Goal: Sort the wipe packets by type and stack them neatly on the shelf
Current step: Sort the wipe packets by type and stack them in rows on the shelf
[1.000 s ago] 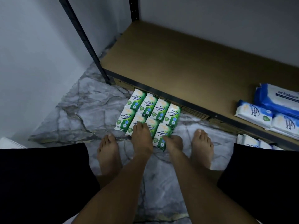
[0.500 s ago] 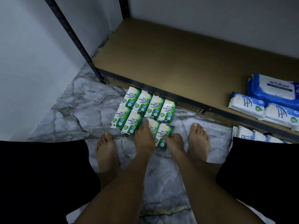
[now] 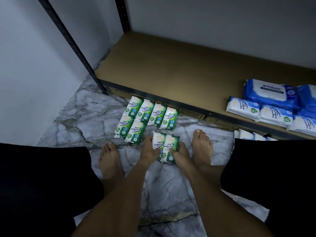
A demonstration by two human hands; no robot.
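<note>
Packets, glossy oblongs, between left hand, right hand.

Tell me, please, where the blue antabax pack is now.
In the head view, the blue antabax pack lies on the brown shelf board at far right, just behind the white-and-blue packets.

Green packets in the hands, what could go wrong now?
The held green packets sit side by side between left hand and right hand, so one might slip out. Lifting them could knock the floor packets crooked. Set beside the blue packets on the shelf, types would mix.
</note>
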